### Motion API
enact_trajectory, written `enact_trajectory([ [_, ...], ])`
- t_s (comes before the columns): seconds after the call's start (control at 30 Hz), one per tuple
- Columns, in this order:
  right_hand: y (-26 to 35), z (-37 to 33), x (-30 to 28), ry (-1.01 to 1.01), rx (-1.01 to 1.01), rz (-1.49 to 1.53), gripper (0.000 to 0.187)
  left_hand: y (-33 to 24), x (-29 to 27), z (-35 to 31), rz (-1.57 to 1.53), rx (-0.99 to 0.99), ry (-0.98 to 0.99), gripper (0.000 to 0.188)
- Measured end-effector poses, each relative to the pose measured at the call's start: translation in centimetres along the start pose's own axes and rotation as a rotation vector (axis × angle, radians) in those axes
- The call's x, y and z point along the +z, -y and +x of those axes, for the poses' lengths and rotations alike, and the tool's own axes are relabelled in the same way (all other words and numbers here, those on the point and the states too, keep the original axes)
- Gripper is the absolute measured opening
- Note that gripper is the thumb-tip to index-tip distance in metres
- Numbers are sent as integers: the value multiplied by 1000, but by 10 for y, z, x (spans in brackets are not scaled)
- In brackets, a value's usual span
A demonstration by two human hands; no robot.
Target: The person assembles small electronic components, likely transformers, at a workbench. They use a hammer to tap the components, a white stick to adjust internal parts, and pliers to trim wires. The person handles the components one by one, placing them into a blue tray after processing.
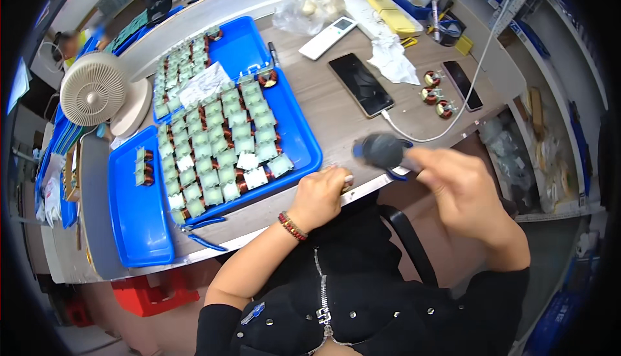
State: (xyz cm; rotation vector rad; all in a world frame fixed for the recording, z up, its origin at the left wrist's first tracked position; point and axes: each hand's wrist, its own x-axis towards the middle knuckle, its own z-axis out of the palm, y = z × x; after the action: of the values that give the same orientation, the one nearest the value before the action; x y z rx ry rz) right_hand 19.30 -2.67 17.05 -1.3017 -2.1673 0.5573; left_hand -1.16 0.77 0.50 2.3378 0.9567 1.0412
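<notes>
My left hand (318,195) rests at the table's front edge with its fingers curled together. Whatever lies between the fingertips is too small to make out. My right hand (460,191), raised to the right of it, is shut on a dark round-headed tool (381,151) smeared by motion; its exact kind does not show. Partly hidden beneath that tool is a blue loop-shaped thing (400,172). To the left of my left hand, a blue tray (304,137) carries several rows of copper-wound coils with pale green tops (242,146).
Blue-handled pliers (206,233) lie by a smaller blue tray (139,226) with a few coils. A phone (361,84) with a white cable, loose coils (431,95), a second phone (463,86) and a white remote control (328,38) are farther back. A fan (94,89) stands left.
</notes>
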Motion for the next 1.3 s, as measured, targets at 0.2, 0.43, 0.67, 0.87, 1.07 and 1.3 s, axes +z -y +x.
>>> enact_trajectory([
  [0.2, -45, 26, 29, -265, -77, -70, 22, 1, -1, -4, 11, -3, -2, 22],
  [0.43, -98, 35, 104, -163, 198, -339, 16, -3, 0, -3, -18, -52, 4, 22],
  [0.67, -89, 43, 106, -281, -217, -137, 19, -4, -2, -5, -59, -94, 28, 18],
  [0.87, -41, 29, 111, -109, -330, 204, 14, -7, -7, -4, 8, -69, 5, 25],
  [1.07, -29, 28, 115, -155, -341, 121, 7, -15, -17, -19, 118, -13, -105, 41],
  [1.3, -35, 22, 113, -150, -295, 95, 7, -22, -9, -20, 231, -204, -139, 54],
])
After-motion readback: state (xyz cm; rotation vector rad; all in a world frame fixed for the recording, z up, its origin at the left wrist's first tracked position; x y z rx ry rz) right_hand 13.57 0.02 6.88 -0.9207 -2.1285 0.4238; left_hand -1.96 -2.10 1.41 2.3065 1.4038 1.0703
